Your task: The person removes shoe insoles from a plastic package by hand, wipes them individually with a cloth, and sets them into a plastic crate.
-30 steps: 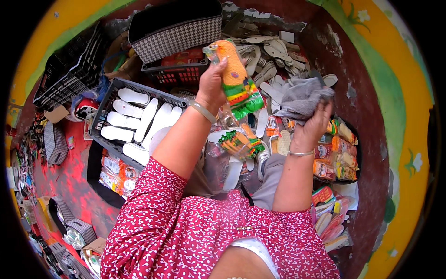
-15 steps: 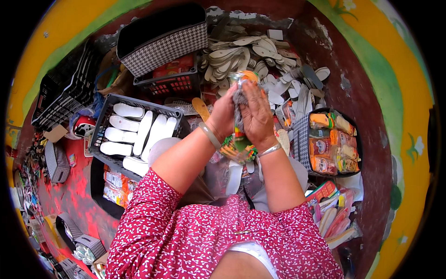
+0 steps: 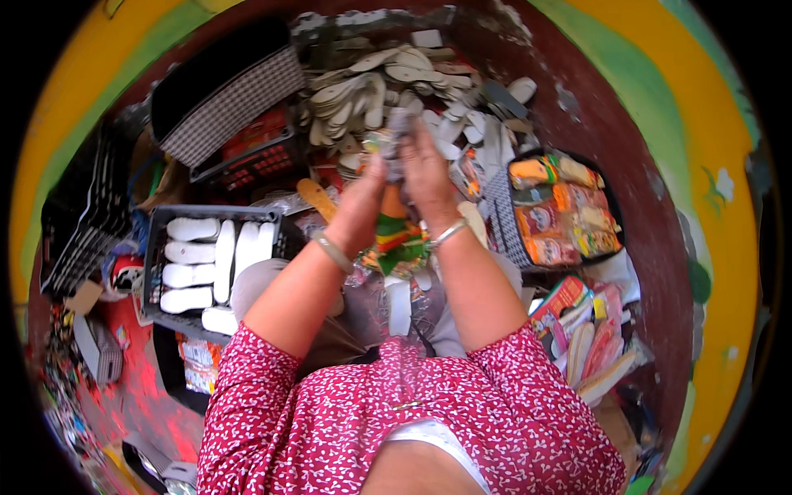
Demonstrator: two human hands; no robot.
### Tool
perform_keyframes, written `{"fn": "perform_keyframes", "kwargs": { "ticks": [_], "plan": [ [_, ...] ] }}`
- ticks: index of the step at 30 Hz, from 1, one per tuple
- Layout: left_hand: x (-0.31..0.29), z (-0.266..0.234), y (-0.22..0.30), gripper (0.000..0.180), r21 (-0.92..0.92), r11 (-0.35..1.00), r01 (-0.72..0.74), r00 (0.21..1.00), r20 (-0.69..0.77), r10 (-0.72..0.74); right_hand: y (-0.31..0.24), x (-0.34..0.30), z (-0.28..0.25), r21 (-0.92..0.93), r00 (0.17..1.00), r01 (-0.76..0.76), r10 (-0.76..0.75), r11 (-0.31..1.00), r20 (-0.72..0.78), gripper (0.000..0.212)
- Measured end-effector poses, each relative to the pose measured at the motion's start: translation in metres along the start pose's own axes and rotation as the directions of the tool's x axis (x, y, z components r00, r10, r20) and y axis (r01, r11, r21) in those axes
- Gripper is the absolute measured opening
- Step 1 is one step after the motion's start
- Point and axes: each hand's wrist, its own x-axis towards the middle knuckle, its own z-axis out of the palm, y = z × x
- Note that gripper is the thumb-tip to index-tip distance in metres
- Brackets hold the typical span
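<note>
Between my two palms, held over my lap, is a soft grey piece point(image 3: 399, 140) with a printed plastic wrapper point(image 3: 393, 223) in orange, yellow, red and green. Motion blurs its upper end, so its exact kind is unclear. My left hand point(image 3: 360, 205), below a pale bangle, presses it from the left. Pressing from the other side is my right hand point(image 3: 429, 177), its fingers pointing up and blurred, with a silvery bangle at the wrist. Partly hidden below are more colourful wrappers point(image 3: 411, 269). A white sole-shaped piece point(image 3: 399, 307) lies on my lap.
White insoles fill a dark crate point(image 3: 148, 272) at left. A heap of pale soles point(image 3: 346, 103) lies ahead. A checked box point(image 3: 502, 206) of orange packets stands at right, near loose packaged insoles point(image 3: 582, 338). Behind are a large checked box point(image 3: 227, 107) and a red-filled crate point(image 3: 247, 165).
The view has shifted. My hands stay pressed on the grey piece, which has turned; more of its orange and green wrapper shows below them.
</note>
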Motion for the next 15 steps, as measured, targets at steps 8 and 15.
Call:
{"fn": "perform_keyframes", "kwargs": {
  "ticks": [8,15],
  "plan": [
    [0.037,-0.063,0.025,0.048,-0.405,0.911,0.083,0.886,0.448,0.118,-0.006,-0.042,0.026,-0.42,0.835,0.547,-0.438,0.724,0.333,0.044],
    [0.005,-0.009,-0.003,0.044,-0.295,0.939,0.176,0.914,0.404,-0.045,0.002,0.006,-0.003,-0.45,0.932,0.336,-0.361,0.828,0.032,0.04]
  ]
}}
